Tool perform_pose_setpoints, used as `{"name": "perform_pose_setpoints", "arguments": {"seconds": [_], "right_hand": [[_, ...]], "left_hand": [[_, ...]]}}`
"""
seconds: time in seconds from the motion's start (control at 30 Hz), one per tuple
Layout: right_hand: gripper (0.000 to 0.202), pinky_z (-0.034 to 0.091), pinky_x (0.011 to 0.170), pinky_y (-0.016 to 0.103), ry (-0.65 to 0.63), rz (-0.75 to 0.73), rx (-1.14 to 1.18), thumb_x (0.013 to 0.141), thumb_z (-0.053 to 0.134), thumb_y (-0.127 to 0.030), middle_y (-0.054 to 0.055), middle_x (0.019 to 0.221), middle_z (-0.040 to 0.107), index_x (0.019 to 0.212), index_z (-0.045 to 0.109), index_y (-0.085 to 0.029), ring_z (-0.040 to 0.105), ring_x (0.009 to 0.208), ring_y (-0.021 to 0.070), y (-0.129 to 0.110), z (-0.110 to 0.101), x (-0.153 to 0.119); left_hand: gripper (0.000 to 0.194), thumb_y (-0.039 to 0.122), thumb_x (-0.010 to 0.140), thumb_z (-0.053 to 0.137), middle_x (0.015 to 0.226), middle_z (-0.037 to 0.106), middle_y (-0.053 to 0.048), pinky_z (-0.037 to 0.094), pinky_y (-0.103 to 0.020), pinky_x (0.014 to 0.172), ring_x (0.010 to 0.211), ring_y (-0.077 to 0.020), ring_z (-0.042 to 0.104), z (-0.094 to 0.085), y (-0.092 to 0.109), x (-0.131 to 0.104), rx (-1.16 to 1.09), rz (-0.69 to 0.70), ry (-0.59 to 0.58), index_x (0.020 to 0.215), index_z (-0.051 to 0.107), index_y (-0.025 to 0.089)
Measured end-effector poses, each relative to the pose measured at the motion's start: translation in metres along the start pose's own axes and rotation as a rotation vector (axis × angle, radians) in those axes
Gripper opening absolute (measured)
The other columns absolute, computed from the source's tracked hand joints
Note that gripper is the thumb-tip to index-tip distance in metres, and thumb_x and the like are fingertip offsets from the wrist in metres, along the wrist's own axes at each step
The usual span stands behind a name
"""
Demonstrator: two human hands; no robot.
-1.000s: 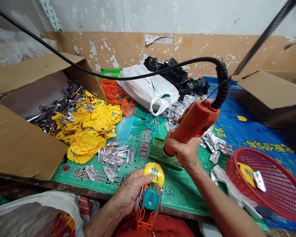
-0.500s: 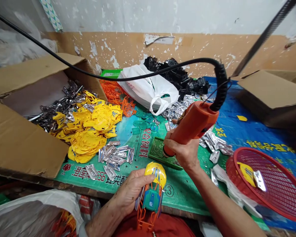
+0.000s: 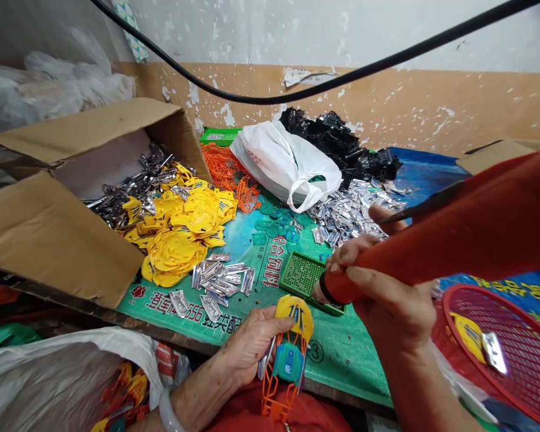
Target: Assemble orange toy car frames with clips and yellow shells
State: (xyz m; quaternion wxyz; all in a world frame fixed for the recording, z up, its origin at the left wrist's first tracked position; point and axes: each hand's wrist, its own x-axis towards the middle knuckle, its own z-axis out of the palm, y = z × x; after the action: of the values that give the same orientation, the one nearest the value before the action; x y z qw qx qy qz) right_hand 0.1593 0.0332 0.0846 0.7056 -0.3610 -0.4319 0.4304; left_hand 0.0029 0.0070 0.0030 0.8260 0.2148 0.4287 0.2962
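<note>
My left hand (image 3: 254,342) grips a partly assembled plastic toy (image 3: 288,362) near the table's front edge. It has a yellow top plate, a teal block, an orange frame and silvery side pieces. My right hand (image 3: 393,312) is wrapped round a red-orange electric screwdriver (image 3: 454,234), now lying nearly level with its front end pointing left. That end is just above and right of the toy, over the right part of a small green perforated tray (image 3: 300,273). The screwdriver's tip is hard to make out.
A cardboard box (image 3: 94,240) at left spills yellow plates (image 3: 198,222) and dark parts. Silvery pieces (image 3: 225,279) lie nearby. Behind are a white plastic bag (image 3: 274,156), orange frames (image 3: 225,165) and black parts (image 3: 333,138). A red basket (image 3: 517,318) stands at right.
My right hand has tipped the screwdriver from steeply slanted to nearly level, its front end coming off the green tray's middle. The toy stays in my left hand; the view has shifted slightly.
</note>
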Motion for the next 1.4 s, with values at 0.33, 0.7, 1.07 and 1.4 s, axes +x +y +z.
{"name": "perform_pose_setpoints", "arguments": {"seconds": [0.33,0.7,1.07,1.4], "right_hand": [[0.062,0.049,0.052,0.029,-0.071,0.046,0.019,0.064,0.072,-0.012,-0.004,0.069,0.060,0.120,0.050,-0.029,0.057,0.061,0.0153,0.009,0.006,-0.015],[0.065,0.049,0.056,0.032,-0.117,0.056,-0.082,0.067,0.068,-0.011,-0.005,0.069,0.058,0.124,0.043,-0.031,0.057,0.060,0.0156,0.015,0.006,-0.019],[0.051,0.052,0.058,0.038,-0.129,-0.051,-0.246,0.066,0.067,-0.012,-0.003,0.067,0.058,0.112,0.053,-0.031,0.059,0.063,0.0194,0.019,0.002,-0.020],[0.037,0.052,0.059,0.039,-0.131,-0.024,-0.263,0.065,0.068,-0.015,-0.002,0.066,0.058,0.098,0.060,-0.028,0.059,0.061,0.0188,0.019,0.003,-0.021]], "left_hand": [[0.025,0.023,0.062,0.077,0.068,0.069,-0.007,0.046,-0.022,0.055,0.055,-0.0120,0.059,-0.005,-0.004,0.001,-0.055,0.035,-0.038,0.081,0.073,0.007],[0.028,0.025,0.063,0.078,0.069,0.069,-0.008,0.048,-0.023,0.057,0.058,-0.0132,0.062,-0.004,-0.003,0.001,-0.097,0.008,-0.089,0.083,0.072,0.006],[0.032,0.026,0.061,0.080,0.068,0.069,-0.008,0.047,-0.022,0.054,0.056,-0.0130,0.060,-0.006,-0.009,0.002,-0.110,0.023,-0.071,0.085,0.072,0.006],[0.031,0.027,0.060,0.081,0.067,0.069,-0.007,0.048,-0.021,0.055,0.056,-0.0123,0.060,-0.003,-0.007,0.000,-0.122,0.023,-0.065,0.082,0.073,0.007]]}}
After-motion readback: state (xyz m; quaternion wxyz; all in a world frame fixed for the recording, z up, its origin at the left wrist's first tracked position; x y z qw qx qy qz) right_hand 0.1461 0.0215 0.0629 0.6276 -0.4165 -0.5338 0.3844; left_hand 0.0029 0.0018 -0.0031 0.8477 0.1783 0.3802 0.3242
